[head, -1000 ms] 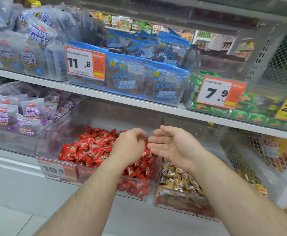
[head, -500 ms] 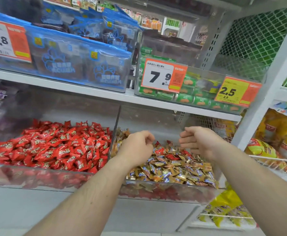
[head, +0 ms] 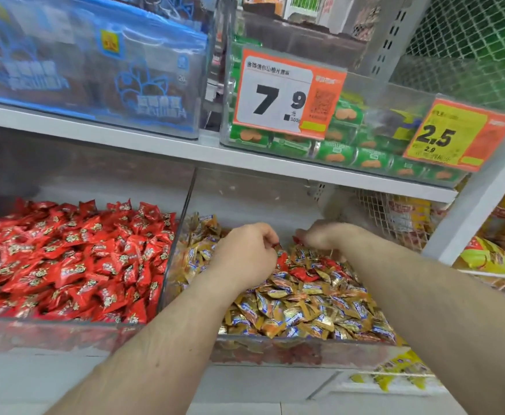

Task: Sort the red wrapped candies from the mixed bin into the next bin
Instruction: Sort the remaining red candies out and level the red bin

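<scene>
Two clear bins stand side by side on the lower shelf. The left bin is heaped with red wrapped candies. The right, mixed bin holds mostly gold-and-blue candies with a few red candies among them. Both hands are down in the mixed bin's far part. My left hand is curled, and a bit of red wrapper shows at its fingertips. My right hand has its fingers bent down onto the pile, with a red wrapper at their tips.
A clear divider wall separates the two bins. The white shelf above hangs low over them, with price tags 7.9 and 2.5. A white upright post and yellow snack bags stand at the right.
My view swung right from the red bin to the mixed bin. Both hands moved across the divider and dropped into the mixed candies, fingers now curling onto red wrappers.
</scene>
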A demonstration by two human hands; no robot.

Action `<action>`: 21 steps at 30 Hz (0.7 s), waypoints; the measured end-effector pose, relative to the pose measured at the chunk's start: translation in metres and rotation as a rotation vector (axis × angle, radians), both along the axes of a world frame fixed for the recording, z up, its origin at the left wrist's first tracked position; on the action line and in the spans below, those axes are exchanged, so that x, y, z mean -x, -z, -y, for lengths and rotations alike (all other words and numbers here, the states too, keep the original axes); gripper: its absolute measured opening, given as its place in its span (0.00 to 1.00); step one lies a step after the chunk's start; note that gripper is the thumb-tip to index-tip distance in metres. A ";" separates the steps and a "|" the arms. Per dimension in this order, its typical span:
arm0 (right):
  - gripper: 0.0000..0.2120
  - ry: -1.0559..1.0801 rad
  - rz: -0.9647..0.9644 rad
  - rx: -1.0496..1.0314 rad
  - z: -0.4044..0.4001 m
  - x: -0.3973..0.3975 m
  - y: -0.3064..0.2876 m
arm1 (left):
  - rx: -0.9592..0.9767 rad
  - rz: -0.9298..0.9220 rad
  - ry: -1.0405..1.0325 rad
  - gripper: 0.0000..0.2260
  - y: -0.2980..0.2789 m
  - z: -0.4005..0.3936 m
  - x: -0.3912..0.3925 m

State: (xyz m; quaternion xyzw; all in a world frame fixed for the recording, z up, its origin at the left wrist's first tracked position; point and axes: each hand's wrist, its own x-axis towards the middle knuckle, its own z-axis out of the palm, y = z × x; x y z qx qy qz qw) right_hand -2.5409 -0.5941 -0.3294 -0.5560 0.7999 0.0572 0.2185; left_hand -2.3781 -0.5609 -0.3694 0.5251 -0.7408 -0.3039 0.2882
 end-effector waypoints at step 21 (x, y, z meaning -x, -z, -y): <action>0.34 0.068 0.514 0.051 0.012 -0.033 0.021 | -0.121 -0.263 -0.250 0.22 -0.013 -0.001 -0.019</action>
